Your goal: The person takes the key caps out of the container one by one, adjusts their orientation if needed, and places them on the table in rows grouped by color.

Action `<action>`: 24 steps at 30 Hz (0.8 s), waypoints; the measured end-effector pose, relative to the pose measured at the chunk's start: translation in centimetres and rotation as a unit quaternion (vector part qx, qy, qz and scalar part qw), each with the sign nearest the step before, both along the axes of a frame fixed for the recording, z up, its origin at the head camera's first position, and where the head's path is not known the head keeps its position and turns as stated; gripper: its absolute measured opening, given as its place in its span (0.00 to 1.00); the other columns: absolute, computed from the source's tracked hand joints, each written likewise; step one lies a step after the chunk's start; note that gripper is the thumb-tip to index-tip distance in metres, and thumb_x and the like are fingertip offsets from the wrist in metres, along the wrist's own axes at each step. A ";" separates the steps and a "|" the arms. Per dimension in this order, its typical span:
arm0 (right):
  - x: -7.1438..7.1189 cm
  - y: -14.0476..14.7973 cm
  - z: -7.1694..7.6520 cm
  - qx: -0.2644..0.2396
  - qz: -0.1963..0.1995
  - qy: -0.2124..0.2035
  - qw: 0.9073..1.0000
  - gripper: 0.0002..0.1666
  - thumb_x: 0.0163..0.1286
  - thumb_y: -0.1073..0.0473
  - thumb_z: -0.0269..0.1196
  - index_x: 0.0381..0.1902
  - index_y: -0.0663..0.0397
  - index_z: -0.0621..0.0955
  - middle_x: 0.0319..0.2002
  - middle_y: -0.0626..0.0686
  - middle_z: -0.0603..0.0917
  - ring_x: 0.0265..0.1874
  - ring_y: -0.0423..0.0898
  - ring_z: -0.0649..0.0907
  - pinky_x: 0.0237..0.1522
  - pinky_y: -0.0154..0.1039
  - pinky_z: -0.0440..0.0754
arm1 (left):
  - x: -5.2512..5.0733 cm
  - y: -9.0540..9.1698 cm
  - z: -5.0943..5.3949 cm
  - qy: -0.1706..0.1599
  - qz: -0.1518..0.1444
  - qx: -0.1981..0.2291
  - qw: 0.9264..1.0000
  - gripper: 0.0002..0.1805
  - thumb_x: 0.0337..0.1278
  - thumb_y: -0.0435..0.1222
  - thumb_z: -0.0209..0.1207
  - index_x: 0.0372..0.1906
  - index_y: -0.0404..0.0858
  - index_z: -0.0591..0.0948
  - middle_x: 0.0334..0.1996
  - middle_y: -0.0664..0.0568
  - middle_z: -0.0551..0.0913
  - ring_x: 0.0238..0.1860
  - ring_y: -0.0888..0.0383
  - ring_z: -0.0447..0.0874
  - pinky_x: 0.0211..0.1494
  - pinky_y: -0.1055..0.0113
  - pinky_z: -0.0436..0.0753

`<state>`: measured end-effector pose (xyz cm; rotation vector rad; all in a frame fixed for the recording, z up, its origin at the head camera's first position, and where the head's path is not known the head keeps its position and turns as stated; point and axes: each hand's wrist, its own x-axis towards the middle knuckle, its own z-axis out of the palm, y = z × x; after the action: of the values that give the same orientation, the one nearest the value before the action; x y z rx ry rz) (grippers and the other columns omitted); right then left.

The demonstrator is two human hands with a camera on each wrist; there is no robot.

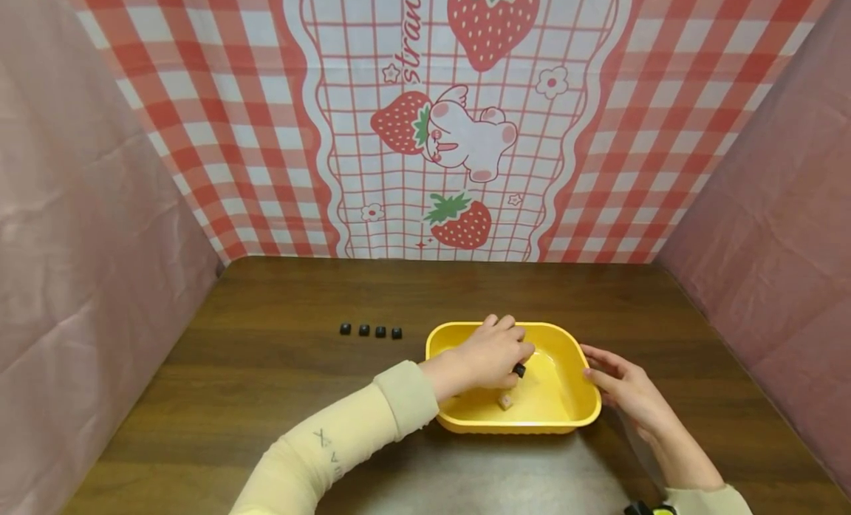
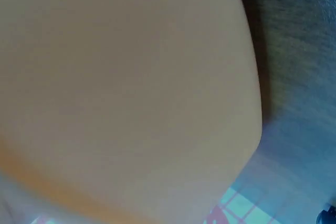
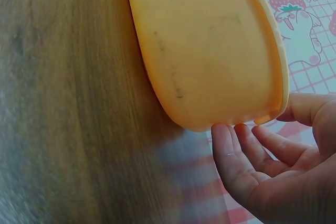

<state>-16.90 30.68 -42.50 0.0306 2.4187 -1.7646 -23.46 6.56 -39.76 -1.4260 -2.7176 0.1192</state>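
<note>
A yellow plastic basin [image 1: 578,419] stands on the wooden table. My left hand [image 1: 488,352] reaches into it over the left side, and a small black keycap-like block [image 1: 519,369] sits between the thumb and fingers. Just below that hand, a small beige cube [image 1: 506,401] lies inside the basin. At the right end, my right hand [image 1: 628,389] grips the basin, thumb over the rim and fingertips against the outer wall. The right wrist view shows this hand [image 3: 278,171] at the end of the basin [image 3: 210,51]. A blurred pale surface fills most of the left wrist view, hiding the left hand.
Several black keycap-like blocks [image 1: 380,332] lie in a row left of the basin on the brown tabletop [image 1: 279,397]. A strawberry-patterned cloth [image 1: 425,168] hangs behind the table. Pink cloth [image 1: 100,241] walls in the left side, and more pink cloth [image 1: 764,278] the right.
</note>
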 end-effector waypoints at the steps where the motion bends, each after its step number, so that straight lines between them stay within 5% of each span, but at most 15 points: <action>1: 0.0 0.0 0.0 0.001 0.001 0.000 1.000 0.36 0.70 0.57 0.56 0.68 0.69 0.59 0.62 0.71 0.67 0.42 0.33 0.81 0.40 0.36 0.81 | 0.1 -0.2 0.2 0.003 0.001 0.002 1.000 0.11 0.53 0.52 0.61 0.34 0.55 0.72 0.35 0.63 0.68 0.42 0.60 0.60 0.42 0.66 0.59; 16: -0.1 -0.1 0.1 0.005 0.002 -0.016 1.000 0.36 0.71 0.55 0.55 0.70 0.67 0.58 0.65 0.71 0.64 0.43 0.31 0.80 0.41 0.36 0.81 | 0.8 -3.8 2.8 0.003 0.018 0.048 0.999 0.11 0.52 0.51 0.63 0.34 0.54 0.73 0.37 0.62 0.70 0.43 0.59 0.61 0.46 0.64 0.59; 24: -0.1 -0.1 0.0 0.010 0.004 -0.021 1.000 0.35 0.71 0.56 0.54 0.70 0.67 0.58 0.65 0.71 0.63 0.43 0.30 0.79 0.41 0.37 0.81 | 0.9 -5.9 4.1 0.031 0.017 0.073 0.997 0.11 0.52 0.51 0.62 0.36 0.53 0.75 0.36 0.61 0.71 0.45 0.59 0.63 0.48 0.62 0.62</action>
<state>-17.03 30.60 -42.46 0.0612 2.4034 -1.7188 -22.52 0.61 -35.66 -1.3138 -2.6403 -0.0316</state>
